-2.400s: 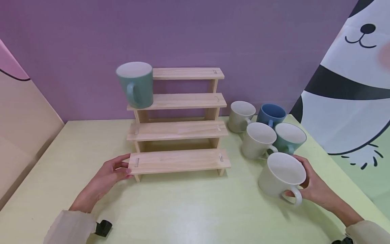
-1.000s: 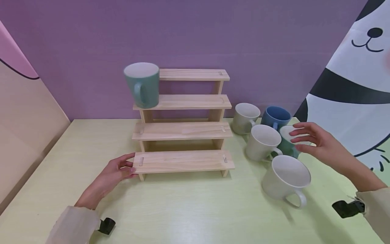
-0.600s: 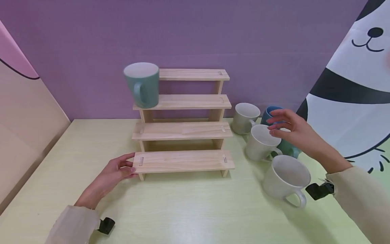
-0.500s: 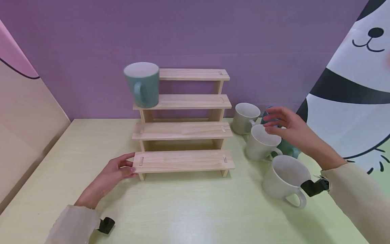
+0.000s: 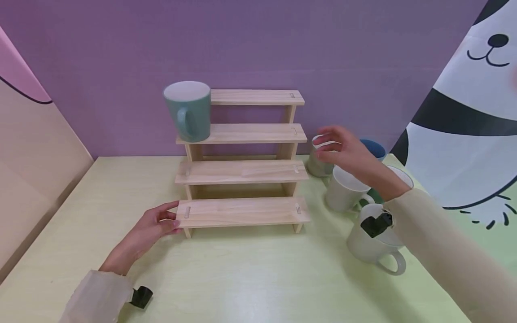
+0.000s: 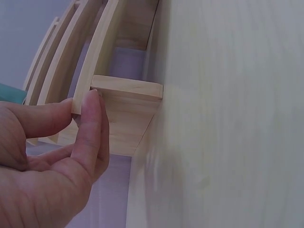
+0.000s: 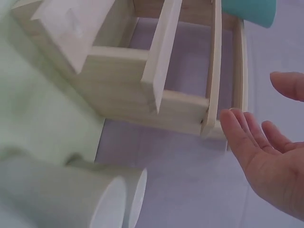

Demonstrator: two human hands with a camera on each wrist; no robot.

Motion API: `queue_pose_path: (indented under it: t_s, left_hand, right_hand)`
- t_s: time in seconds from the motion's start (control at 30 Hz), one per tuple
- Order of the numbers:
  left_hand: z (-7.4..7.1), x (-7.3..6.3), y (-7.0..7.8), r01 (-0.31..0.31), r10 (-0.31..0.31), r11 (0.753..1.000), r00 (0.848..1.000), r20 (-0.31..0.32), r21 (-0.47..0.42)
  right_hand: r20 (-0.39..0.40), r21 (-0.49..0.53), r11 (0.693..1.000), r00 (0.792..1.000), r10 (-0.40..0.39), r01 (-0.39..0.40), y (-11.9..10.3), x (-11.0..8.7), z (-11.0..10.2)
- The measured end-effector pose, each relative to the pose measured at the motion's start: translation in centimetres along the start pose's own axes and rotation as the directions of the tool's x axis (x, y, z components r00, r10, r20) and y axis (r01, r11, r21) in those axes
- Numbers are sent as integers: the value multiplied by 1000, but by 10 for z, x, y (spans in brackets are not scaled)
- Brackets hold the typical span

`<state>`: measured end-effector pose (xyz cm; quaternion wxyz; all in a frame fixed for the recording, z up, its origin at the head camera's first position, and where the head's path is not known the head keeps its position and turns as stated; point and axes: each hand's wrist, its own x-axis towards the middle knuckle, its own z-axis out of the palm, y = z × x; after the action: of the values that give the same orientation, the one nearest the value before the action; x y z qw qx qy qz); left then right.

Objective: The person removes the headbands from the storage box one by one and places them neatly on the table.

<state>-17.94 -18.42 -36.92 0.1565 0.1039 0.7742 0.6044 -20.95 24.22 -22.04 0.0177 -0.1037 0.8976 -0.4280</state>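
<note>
My left hand (image 5: 151,229) pinches the left end of the lowest step of a four-tier wooden display shelf (image 5: 242,172). In the left wrist view, thumb and fingers clasp the edge of that board (image 6: 90,78). My right hand (image 5: 351,154) hovers with loosely bent fingers over the rearmost white mug (image 5: 319,165), partly hiding its rim. Nothing lies between thumb and fingers of this hand (image 7: 270,161) in the right wrist view. A teal mug (image 5: 190,114) stands at the left end of the shelf's second tier from the top, handle facing forward.
Right of the shelf stand a middle white mug (image 5: 342,193), a front white mug (image 5: 361,242), a blue mug (image 5: 374,148) and a green mug (image 5: 375,196), partly hidden by the right arm. A purple wall (image 5: 250,45) rises behind the table (image 5: 242,273).
My right hand has released the front white mug, lifted, and passed leftward and back over the group to the rearmost white mug. My left hand keeps its hold on the shelf.
</note>
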Motion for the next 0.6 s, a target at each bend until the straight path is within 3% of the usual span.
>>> queue_pose_path:
  t_s: [0.23, 0.6]
  left_hand:
    - [-1, -3, 2, 10, -10, 1000, 1000, -17, -1]
    - [-2, -8, 1, 10, -10, 1000, 999, -37, -1]
  right_hand:
    - [26, 77, 995, 997, -67, 65, -25, 26, 19]
    - [23, 148, 984, 994, -103, 99, -59, 65, 53]
